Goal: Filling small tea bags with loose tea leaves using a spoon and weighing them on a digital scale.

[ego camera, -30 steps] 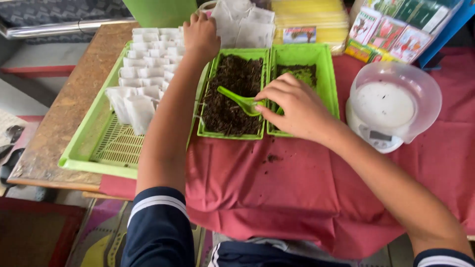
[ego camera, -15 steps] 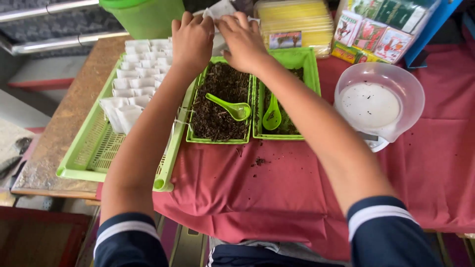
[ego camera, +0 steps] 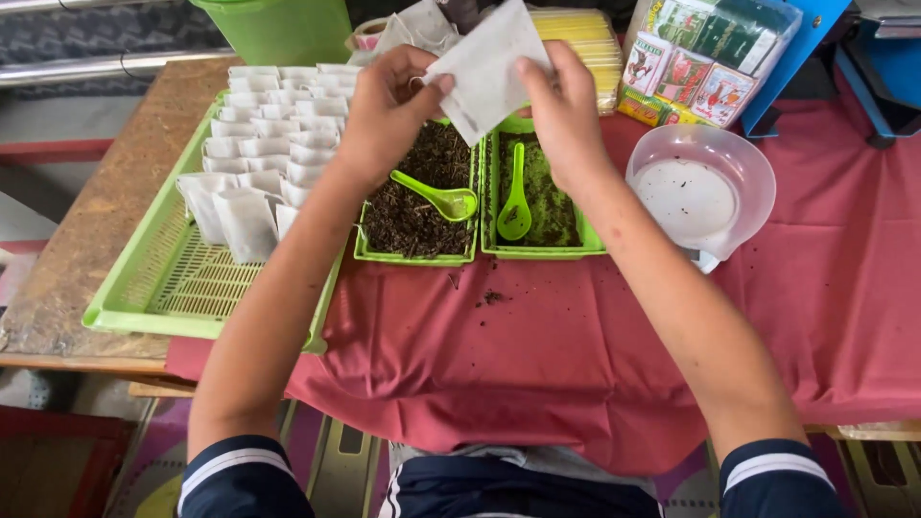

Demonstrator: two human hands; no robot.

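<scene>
Both hands hold up one white paper sachet [ego camera: 487, 67]

The left hand [ego camera: 384, 110] and right hand [ego camera: 561, 105] pinch the sachet's edges above two small green trays [ego camera: 477, 251] of dark leaf, each with a green spoon [ego camera: 436, 197]; flat yellow packets [ego camera: 580, 38] and red-green cartons [ego camera: 700, 67] lie behind, filled sachets [ego camera: 259, 125] at left on the bench [ego camera: 96, 221]
</scene>
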